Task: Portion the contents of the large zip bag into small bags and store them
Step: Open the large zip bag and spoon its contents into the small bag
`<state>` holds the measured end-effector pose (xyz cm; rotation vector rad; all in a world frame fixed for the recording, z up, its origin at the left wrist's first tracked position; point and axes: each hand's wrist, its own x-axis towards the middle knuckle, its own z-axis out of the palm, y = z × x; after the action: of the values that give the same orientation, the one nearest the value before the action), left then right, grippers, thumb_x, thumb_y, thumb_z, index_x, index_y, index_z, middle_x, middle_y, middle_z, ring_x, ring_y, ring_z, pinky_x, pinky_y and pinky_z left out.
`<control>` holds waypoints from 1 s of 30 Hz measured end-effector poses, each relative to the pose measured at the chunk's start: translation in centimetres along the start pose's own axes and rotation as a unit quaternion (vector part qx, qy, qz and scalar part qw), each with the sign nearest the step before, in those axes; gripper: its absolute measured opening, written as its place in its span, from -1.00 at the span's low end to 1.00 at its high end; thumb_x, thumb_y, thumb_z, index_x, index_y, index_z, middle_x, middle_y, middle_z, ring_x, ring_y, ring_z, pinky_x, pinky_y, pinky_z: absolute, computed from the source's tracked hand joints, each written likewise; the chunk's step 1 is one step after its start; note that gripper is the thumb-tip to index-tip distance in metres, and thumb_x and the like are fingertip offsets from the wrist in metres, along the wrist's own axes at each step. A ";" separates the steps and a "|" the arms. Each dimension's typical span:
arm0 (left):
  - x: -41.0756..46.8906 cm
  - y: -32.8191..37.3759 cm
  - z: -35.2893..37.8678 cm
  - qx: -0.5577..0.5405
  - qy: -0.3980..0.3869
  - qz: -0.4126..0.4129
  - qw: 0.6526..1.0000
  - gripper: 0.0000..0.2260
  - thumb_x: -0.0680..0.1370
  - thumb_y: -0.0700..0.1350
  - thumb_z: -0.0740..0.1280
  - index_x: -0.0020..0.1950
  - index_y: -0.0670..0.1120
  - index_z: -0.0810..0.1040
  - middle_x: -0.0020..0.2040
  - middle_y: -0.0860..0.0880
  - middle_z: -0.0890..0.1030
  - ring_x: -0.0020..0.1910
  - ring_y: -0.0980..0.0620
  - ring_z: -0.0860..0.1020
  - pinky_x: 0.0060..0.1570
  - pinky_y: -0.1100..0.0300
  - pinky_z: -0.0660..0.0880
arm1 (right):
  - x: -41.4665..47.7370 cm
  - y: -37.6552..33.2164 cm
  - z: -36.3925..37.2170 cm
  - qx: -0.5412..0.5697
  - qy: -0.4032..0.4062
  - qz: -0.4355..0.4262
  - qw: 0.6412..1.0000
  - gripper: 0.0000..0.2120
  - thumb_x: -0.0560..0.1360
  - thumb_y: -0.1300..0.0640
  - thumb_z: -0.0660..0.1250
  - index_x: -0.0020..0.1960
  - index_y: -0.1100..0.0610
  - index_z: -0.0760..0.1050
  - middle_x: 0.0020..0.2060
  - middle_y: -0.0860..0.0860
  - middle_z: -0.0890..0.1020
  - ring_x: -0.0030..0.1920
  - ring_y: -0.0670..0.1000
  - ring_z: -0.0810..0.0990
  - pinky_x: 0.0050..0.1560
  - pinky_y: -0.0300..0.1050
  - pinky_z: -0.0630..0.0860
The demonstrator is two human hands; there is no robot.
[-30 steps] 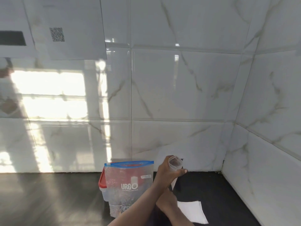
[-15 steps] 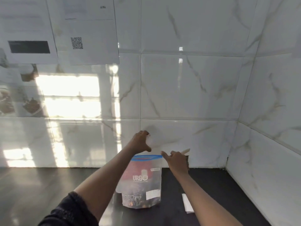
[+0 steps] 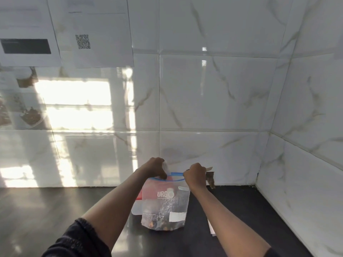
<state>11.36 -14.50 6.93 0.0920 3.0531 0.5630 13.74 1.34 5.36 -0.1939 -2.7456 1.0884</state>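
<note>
The large zip bag (image 3: 165,206), clear with a blue zip strip and white print, stands upright on the dark counter with dark pieces at its bottom. My left hand (image 3: 155,168) pinches the bag's left top rim and also holds a small clear item (image 3: 165,166) between its fingers. Gripping the right top rim is my right hand (image 3: 195,176). A small bag (image 3: 210,178) with brownish contents sticks out from behind that hand; how it is held is hidden.
A red-lidded plastic container (image 3: 138,198) stands right behind the large bag. Flat white small bags (image 3: 211,230) lie on the counter (image 3: 241,210) to the right. Tiled walls meet in a corner at the right. Papers (image 3: 100,34) hang on the wall upper left.
The view tilted and both hands rose from low over the counter. They came down onto the large bag's top rim and closed on it at either side.
</note>
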 end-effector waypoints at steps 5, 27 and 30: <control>1.2 2.6 0.4 -0.046 0.016 0.020 0.999 -0.67 0.29 -0.12 0.46 0.01 -0.18 0.56 -0.05 -0.10 0.59 -0.13 -0.04 0.46 -0.19 0.22 0.39 | 1.6 1.1 -1.8 0.026 0.041 0.011 0.999 -0.81 0.46 0.29 0.30 0.04 0.33 0.54 0.02 0.21 0.63 0.06 0.18 0.61 -0.14 -0.14 0.47; -2.5 10.3 8.7 -0.095 0.035 0.053 0.993 -0.68 0.40 -0.11 0.35 0.11 -0.21 0.48 0.10 -0.20 0.58 0.08 -0.18 0.53 -0.13 0.19 0.37 | -4.4 11.4 -2.7 -0.026 0.042 0.081 0.995 0.05 0.39 0.18 0.47 0.47 0.44 -0.27 0.49 0.30 0.01 0.49 0.22 0.13 0.46 -0.12 0.15; -3.2 10.6 8.9 -0.092 0.092 0.045 0.990 -0.72 0.44 -0.13 0.32 0.10 -0.19 0.44 0.04 -0.21 0.57 0.03 -0.24 0.54 -0.19 0.16 0.35 | -5.2 12.7 -2.6 -0.092 0.038 0.077 0.992 -0.01 0.45 0.20 0.38 0.44 0.48 -0.34 0.49 0.32 -0.06 0.52 0.21 0.01 0.51 -0.12 -0.04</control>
<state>15.46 -1.63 2.52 0.1840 3.1662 0.9059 20.10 11.29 -2.18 -0.4705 -2.7985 0.8400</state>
